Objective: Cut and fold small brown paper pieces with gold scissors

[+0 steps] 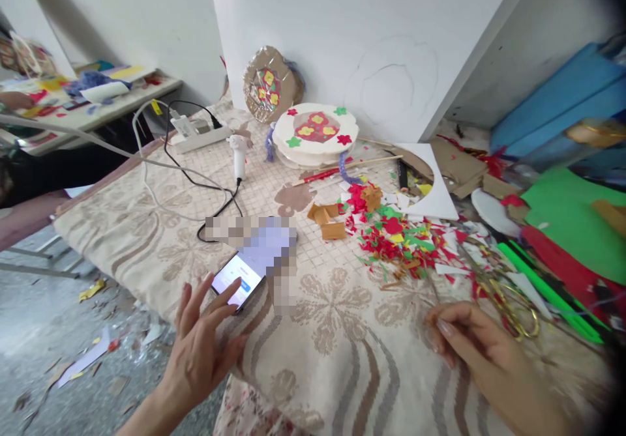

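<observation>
My left hand [203,345] is open, fingers spread, with a fingertip touching the lit screen of a smartphone [237,281] that lies on the beige patterned tablecloth [332,332]. Part of the phone is blurred out. My right hand [476,345] rests on the cloth at the lower right with its fingers curled inward; nothing shows in them. Gold-handled scissors [511,305] lie just beyond that hand. A heap of red, green and yellow paper scraps [396,237] lies in the middle of the table.
A white round craft piece with paper flowers [315,133] and a cardboard disc [268,84] stand by the white board at the back. A power strip [198,137] with cables and a small white tool [238,156] lie at left. Coloured sheets [572,227] pile at right.
</observation>
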`<act>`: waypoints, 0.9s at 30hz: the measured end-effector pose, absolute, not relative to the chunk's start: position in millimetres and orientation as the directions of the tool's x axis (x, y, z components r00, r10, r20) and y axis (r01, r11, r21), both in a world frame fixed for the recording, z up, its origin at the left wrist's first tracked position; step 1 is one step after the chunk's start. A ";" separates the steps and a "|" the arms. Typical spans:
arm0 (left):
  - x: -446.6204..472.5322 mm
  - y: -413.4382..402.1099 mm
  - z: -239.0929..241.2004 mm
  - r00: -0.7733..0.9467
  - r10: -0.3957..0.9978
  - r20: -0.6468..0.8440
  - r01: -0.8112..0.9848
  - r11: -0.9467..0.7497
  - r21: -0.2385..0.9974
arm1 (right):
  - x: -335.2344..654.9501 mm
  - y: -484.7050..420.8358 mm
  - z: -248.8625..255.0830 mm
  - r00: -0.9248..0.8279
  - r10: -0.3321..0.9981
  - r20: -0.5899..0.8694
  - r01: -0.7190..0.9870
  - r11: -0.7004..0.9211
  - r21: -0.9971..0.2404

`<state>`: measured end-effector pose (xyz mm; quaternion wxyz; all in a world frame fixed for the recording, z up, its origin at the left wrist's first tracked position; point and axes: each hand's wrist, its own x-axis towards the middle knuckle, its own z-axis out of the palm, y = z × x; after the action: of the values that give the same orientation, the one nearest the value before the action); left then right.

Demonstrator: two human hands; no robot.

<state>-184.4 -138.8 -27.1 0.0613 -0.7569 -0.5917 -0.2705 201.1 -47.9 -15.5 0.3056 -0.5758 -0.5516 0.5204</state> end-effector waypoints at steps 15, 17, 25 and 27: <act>-173.0 -145.2 -28.6 0.136 0.847 0.515 0.873 -0.347 0.341 | 204.7 -47.6 -20.3 -0.160 0.951 -0.265 0.323 -0.204 -0.924; -170.0 -148.1 -28.2 0.126 0.840 0.527 0.859 -0.359 0.366 | 206.8 -48.2 -23.9 -0.166 0.949 -0.268 0.309 -0.208 -0.928; -170.7 -154.2 -30.0 0.179 0.842 0.509 0.851 -0.393 0.350 | 209.3 -47.7 -25.2 -0.152 0.953 -0.262 0.324 -0.203 -0.924; -170.6 -151.8 -29.3 0.176 0.848 0.499 0.861 -0.379 0.340 | 207.4 -47.0 -23.0 -0.149 0.955 -0.258 0.323 -0.200 -0.925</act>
<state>-170.6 -151.8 -29.3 0.0096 -0.7668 -0.5572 -0.3186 207.4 -47.0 -23.0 0.3053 -0.5766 -0.5540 0.5171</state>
